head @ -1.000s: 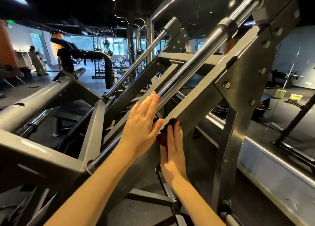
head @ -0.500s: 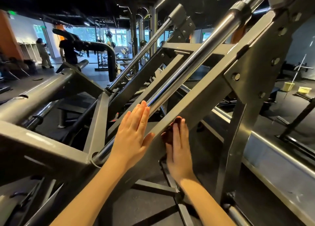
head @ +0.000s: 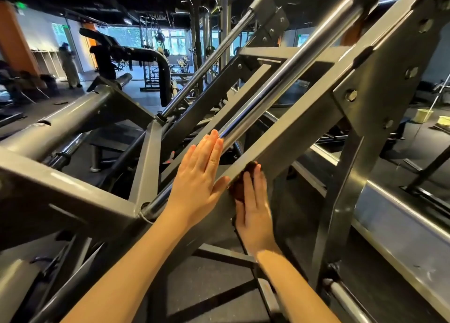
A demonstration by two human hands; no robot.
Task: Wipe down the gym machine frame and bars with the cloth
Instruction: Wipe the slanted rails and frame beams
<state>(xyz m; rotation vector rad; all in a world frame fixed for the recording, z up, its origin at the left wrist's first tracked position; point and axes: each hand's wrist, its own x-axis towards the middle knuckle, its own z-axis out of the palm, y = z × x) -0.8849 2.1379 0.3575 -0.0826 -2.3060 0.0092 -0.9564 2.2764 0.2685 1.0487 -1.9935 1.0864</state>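
A grey steel gym machine frame slants up from lower left to upper right, with a chrome bar running alongside it. My left hand lies flat with straight fingers against the chrome bar and the slanted beam's upper edge. My right hand presses a dark brown cloth against the beam's side face with straight fingers; most of the cloth is hidden under the hand.
A second chrome bar and more grey frame members stand to the left. A bolted upright plate rises at right. A yellow bucket sits on the floor far right. Two people stand far back left.
Both hands have slid slightly down and left along the beam, the right hand taking the cloth with it. The view has drifted closer to the frame.
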